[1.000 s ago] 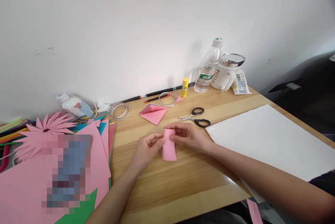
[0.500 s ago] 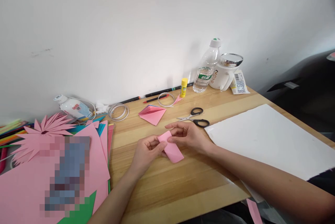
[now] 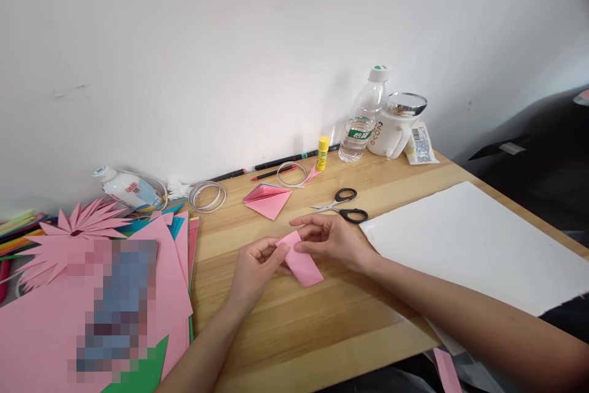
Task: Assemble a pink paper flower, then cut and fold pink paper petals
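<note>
A folded strip of pink paper [image 3: 304, 265] is held between my two hands above the wooden table [image 3: 257, 331]. My left hand [image 3: 258, 267] pinches its left edge, thumb on top and fingers curled underneath. On the upper right edge, my right hand [image 3: 329, 240] grips the paper between thumb and fingers. Just beyond the right hand lie scissors [image 3: 354, 215] with black handles, their blades apart. Farther back sits a folded stack of pink paper [image 3: 269, 203] in a diamond shape.
Left are a pink paper pinwheel flower [image 3: 76, 233], pink sheets [image 3: 41, 325] and a pixelated object [image 3: 117, 301]. At the back stand a glue stick [image 3: 323, 154], a water bottle [image 3: 359, 129] and a mug [image 3: 391, 132]. A white sheet [image 3: 473, 246] lies right.
My left thumb has shifted slightly up and left on the pink paper. The right hand and the other things stay nearly the same.
</note>
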Motion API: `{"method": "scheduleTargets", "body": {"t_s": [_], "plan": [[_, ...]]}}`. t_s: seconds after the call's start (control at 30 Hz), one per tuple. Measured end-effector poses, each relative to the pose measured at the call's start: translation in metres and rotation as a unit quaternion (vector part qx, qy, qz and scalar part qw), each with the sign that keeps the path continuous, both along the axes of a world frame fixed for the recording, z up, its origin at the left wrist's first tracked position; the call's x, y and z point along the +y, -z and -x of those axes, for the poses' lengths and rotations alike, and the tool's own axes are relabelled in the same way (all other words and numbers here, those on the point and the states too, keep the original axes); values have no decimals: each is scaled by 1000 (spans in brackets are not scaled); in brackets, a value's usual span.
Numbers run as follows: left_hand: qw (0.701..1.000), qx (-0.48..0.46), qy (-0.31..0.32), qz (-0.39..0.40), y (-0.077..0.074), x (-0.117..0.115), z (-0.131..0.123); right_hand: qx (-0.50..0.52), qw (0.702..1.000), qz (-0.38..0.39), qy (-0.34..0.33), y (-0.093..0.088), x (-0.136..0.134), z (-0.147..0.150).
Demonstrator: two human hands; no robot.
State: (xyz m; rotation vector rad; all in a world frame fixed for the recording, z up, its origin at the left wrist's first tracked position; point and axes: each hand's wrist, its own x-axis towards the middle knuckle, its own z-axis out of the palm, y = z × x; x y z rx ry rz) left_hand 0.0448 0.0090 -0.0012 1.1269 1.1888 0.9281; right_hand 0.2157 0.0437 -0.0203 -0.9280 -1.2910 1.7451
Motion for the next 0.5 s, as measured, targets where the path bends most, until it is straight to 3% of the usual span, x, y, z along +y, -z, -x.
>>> {"method": "scheduleTargets", "body": {"t_s": [0.13, 0.5], "plan": [[999, 20, -19, -25, -1, -1, -1, 16, 1000, -5, -8, 1, -1, 1], [999, 22, -17, -21, -1, -3, -2, -80, 995, -63, -14, -6, -4, 2]]}}
